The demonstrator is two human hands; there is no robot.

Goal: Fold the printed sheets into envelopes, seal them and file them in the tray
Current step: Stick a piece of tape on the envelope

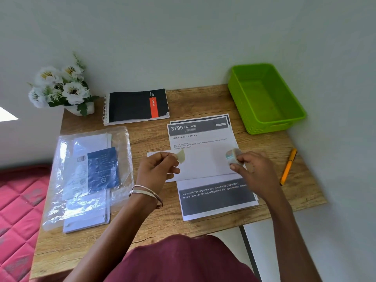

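Observation:
A white envelope (201, 163) lies across a small stack of printed sheets (205, 135) in the middle of the wooden table. My left hand (156, 169) hovers over the envelope's left end and pinches a short strip of clear tape (181, 156). My right hand (254, 171) grips a roll of clear tape (233, 155) over the envelope's right end. The green plastic tray (264, 98) stands at the back right corner with nothing inside it.
A clear plastic pack of white envelopes (87, 176) lies at the left. A black spiral notebook (136, 105) and a pot of white flowers (61, 86) sit at the back. An orange pen (288, 166) lies at the right. The wall bounds the table's back and right.

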